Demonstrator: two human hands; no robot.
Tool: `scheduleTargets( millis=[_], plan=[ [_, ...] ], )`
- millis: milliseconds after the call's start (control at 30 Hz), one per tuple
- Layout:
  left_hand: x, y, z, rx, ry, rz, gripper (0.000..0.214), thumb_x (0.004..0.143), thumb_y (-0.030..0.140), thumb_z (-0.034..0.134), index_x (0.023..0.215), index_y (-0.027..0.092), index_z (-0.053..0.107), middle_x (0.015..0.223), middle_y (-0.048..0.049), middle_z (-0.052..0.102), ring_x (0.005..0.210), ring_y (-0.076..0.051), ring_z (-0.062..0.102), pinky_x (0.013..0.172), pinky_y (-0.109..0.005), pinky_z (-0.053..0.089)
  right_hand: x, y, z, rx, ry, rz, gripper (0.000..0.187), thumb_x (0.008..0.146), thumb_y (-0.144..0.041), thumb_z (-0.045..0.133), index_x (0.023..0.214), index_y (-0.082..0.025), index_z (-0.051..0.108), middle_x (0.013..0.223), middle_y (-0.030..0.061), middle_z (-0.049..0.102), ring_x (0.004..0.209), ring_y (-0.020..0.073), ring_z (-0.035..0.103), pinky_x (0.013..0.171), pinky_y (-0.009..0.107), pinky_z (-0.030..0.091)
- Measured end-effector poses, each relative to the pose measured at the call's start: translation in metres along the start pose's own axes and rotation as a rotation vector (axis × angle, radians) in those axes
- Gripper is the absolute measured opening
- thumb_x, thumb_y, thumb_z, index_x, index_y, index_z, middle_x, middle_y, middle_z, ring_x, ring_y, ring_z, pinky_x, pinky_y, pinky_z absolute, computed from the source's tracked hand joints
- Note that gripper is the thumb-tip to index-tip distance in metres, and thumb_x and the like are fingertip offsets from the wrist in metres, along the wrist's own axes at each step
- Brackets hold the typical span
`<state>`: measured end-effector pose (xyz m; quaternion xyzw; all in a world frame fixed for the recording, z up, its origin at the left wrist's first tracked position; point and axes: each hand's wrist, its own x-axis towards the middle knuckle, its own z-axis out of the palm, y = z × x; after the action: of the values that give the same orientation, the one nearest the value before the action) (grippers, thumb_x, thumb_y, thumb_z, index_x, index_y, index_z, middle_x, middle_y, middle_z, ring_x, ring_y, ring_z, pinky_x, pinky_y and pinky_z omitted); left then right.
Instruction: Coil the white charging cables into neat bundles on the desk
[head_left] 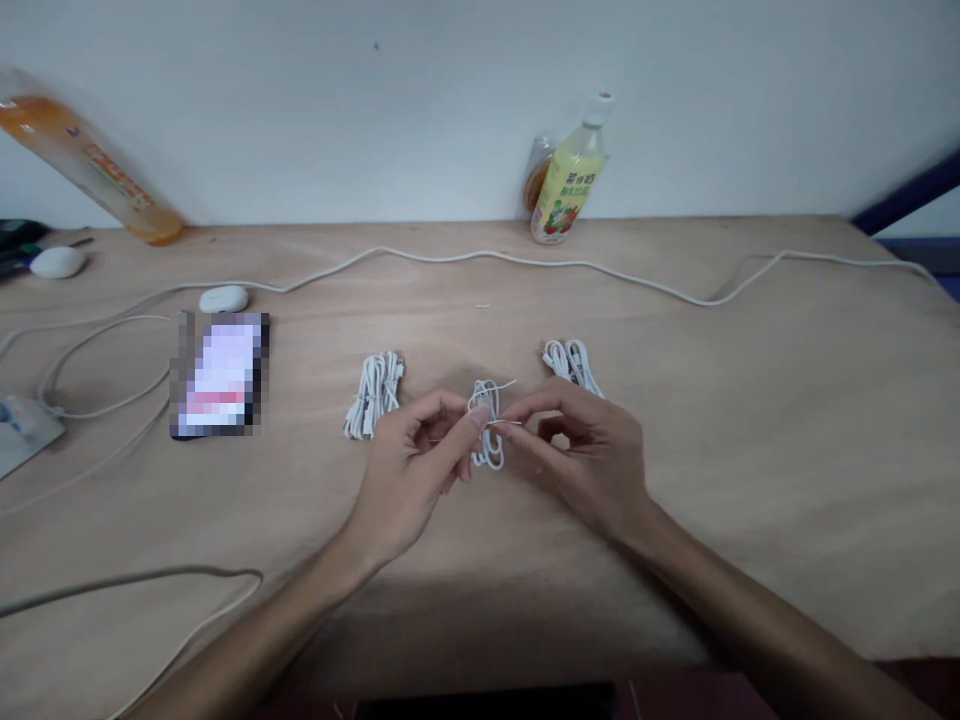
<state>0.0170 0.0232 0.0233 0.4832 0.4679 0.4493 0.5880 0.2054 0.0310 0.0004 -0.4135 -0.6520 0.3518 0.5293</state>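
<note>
Between my two hands is a coiled white cable (491,455), folded into a small bundle. My left hand (420,450) grips its middle, with the thumb on top. A thin white twist tie (506,422) crosses the bundle, and one thin end sticks up to the right. My right hand (581,440) pinches the tie between thumb and forefinger. To the left lies a pile of bundled white cables (375,392), close to my left knuckles. Another white cable bundle (571,362) sits just beyond my right hand, partly hidden by it.
A phone (217,375) with a blurred screen lies left, near a white earbud case (223,299). One long white cable (480,256) runs across the wooden table (750,450). At the wall stand a yellow-labelled bottle (568,180) and a leaning orange drink bottle (97,165).
</note>
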Motion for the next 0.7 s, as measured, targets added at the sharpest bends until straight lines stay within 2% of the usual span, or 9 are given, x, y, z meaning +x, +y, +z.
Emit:
scheduleTargets(
  millis=[167,333,533,700],
  plan=[
    [0.0015,0.001,0.0011,-0.041,-0.006,-0.031,0.019,0.093,0.034,0.08,0.085,0.017,0.078,0.056,0.0038,0.062,0.044,-0.007,0.049,0.041,-0.017,0.04,-0.0003,0.0011,0.0002,-0.036,0.031,-0.065,0.014,0.092,-0.012,0.085,0.093,-0.026,0.083,0.084,-0.0025,0.082,0.064,0.0106,0.067,0.048,0.021,0.045],
    [0.0023,0.002,0.0011,-0.075,-0.023,-0.029,0.012,0.089,0.028,0.083,0.083,0.018,0.081,0.056,0.0043,0.064,0.045,-0.007,0.051,0.042,-0.016,0.043,0.0004,0.0001,-0.0013,-0.06,0.02,-0.121,0.017,0.093,-0.009,0.084,0.095,-0.026,0.083,0.086,-0.0013,0.084,0.068,0.0118,0.07,0.048,0.021,0.048],
    [0.0033,0.0,-0.0001,-0.076,0.002,-0.037,0.013,0.09,0.028,0.083,0.082,0.018,0.081,0.056,0.0046,0.064,0.044,-0.006,0.051,0.042,-0.016,0.042,0.001,0.0011,-0.0024,-0.113,-0.009,-0.184,0.016,0.094,-0.009,0.083,0.099,-0.024,0.082,0.087,-0.0003,0.083,0.07,0.0123,0.072,0.049,0.02,0.05],
    [0.0026,0.0005,-0.0002,-0.037,0.004,-0.036,0.017,0.092,0.029,0.081,0.08,0.017,0.078,0.056,0.0042,0.063,0.045,-0.007,0.051,0.044,-0.016,0.044,0.0006,0.0009,-0.0029,-0.181,-0.02,-0.248,0.015,0.095,-0.009,0.082,0.1,-0.023,0.082,0.093,0.0019,0.084,0.064,0.0112,0.069,0.047,0.021,0.05]
  ],
)
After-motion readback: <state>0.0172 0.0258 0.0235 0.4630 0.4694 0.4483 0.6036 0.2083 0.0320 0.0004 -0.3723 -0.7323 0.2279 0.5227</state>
